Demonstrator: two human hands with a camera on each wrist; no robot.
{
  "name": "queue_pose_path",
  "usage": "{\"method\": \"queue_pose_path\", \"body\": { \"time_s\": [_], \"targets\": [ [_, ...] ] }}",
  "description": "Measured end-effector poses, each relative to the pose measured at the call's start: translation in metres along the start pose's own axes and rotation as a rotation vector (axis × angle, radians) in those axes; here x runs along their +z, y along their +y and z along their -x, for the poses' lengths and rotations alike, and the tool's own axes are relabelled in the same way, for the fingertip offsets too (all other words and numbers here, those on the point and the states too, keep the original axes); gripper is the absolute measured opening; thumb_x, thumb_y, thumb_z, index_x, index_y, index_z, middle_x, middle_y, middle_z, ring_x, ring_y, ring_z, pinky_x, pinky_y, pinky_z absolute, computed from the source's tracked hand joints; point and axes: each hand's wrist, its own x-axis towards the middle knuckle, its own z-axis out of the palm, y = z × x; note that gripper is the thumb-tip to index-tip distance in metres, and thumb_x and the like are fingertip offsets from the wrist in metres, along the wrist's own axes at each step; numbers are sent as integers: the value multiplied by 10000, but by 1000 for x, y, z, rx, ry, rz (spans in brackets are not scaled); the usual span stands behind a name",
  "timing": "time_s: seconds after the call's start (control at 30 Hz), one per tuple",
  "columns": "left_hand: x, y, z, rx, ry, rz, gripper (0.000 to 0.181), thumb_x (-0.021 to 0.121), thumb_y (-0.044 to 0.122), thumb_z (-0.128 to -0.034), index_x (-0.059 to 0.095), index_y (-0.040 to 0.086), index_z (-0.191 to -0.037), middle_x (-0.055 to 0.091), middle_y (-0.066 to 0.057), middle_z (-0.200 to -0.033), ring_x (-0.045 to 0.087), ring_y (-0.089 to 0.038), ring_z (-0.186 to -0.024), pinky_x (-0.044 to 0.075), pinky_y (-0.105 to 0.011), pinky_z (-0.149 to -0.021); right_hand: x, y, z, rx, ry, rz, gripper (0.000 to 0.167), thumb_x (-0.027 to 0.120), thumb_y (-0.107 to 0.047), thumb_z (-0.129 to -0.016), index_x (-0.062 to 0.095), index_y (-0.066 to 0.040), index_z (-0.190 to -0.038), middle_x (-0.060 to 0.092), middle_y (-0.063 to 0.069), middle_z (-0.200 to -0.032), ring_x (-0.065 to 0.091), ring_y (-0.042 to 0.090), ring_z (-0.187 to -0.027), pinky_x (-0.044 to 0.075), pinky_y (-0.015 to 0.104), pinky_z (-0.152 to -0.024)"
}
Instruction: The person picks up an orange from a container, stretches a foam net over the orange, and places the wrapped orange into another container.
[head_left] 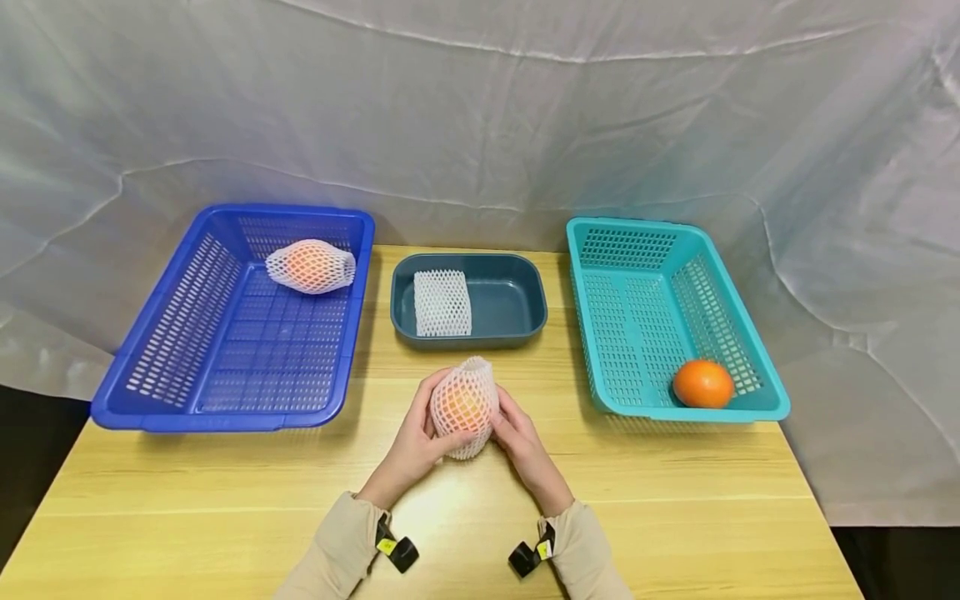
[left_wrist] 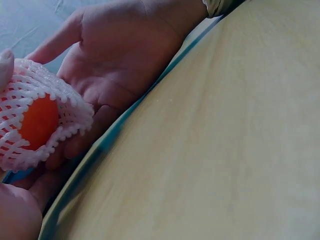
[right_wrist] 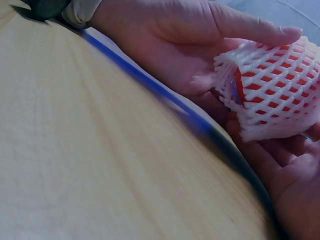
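Above the table's middle, an orange sits inside a white foam net sleeve. My left hand grips the sleeved orange from the left, its thumb across the front. From the other side my right hand holds the sleeve, thumb against the mesh. Through an open end of the net, bare orange peel shows in the left wrist view. The right wrist view shows the mesh stretched over the fruit, with fingers beneath it. Some fingertips are hidden behind the fruit.
A blue basket at the left holds another netted orange. Behind my hands, a dark teal tray contains flat white foam nets. The turquoise basket at the right holds a bare orange. A grey curtain hangs behind.
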Motion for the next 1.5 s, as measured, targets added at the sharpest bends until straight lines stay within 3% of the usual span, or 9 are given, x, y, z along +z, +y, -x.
{"method": "queue_pose_path", "body": {
  "time_s": [0.17,0.33,0.57,0.7,0.83,0.93,1.07,1.3,1.5],
  "targets": [
    [1,5,2,-19,13,-64,974,805,-108,-735,263,105,-1516,351,-115,-1503,394,-203,-1334,360,-251,-1092,1,0,1,-5,13,66,520,374,-184,-1049,303,21,-1522,401,270,-1484,484,199,-1308,402,321,-1078],
    [4,11,4,9,58,-216,1002,872,-84,-632,311,14,-1456,439,-163,-1416,449,-234,-1274,360,-290,-1089,2,1,1,-96,82,178,536,440,-150,-1011,333,48,-1497,435,269,-1456,448,183,-1335,341,286,-1117],
    [-1,-2,1,200,65,-420,938,929,57,-561,460,95,-1372,469,-74,-1356,462,-235,-1246,356,-426,-1111,3,-1,-5,-318,206,69,496,559,-125,-959,405,91,-1378,405,283,-1457,393,353,-1363,354,379,-1124],
    [-1,4,-1,321,33,-502,878,900,31,-554,499,57,-1335,466,-129,-1338,470,-288,-1233,367,-474,-1101,3,-2,-6,-343,228,93,366,598,-112,-927,497,124,-1188,423,304,-1433,368,408,-1366,324,384,-1144],
    [4,18,-1,369,-23,-531,860,853,-94,-518,495,-19,-1297,461,-212,-1328,480,-338,-1238,367,-438,-1110,3,-3,-6,-334,210,89,231,600,-26,-904,507,122,-1056,424,341,-1413,381,488,-1320,341,375,-1135],
    [2,8,-1,364,-52,-528,886,852,-110,-505,487,-27,-1308,454,-222,-1351,473,-353,-1255,357,-417,-1118,4,-3,-6,-316,203,41,150,598,33,-905,496,121,-971,443,364,-1379,425,483,-1283,392,372,-1100],
    [-2,-5,-1,320,-70,-538,938,890,-59,-531,470,31,-1365,437,-168,-1393,460,-327,-1274,358,-449,-1114,5,-2,-5,-279,199,11,117,564,58,-929,482,141,-914,514,352,-1315,510,370,-1255,433,361,-1063],
    [-3,-8,0,239,-124,-503,1000,947,141,-612,422,167,-1462,422,-34,-1448,432,-240,-1319,336,-469,-1128,5,-2,-1,-161,253,15,144,480,20,-992,432,155,-975,672,79,-1031,650,143,-916,554,242,-773],
    [-2,-8,0,225,-129,-479,1008,952,154,-615,412,175,-1466,424,-18,-1459,428,-230,-1327,321,-446,-1139,4,-2,-1,-147,244,-30,145,421,-8,-1021,385,130,-999,696,50,-910,683,145,-801,572,256,-700]
  ]
}}
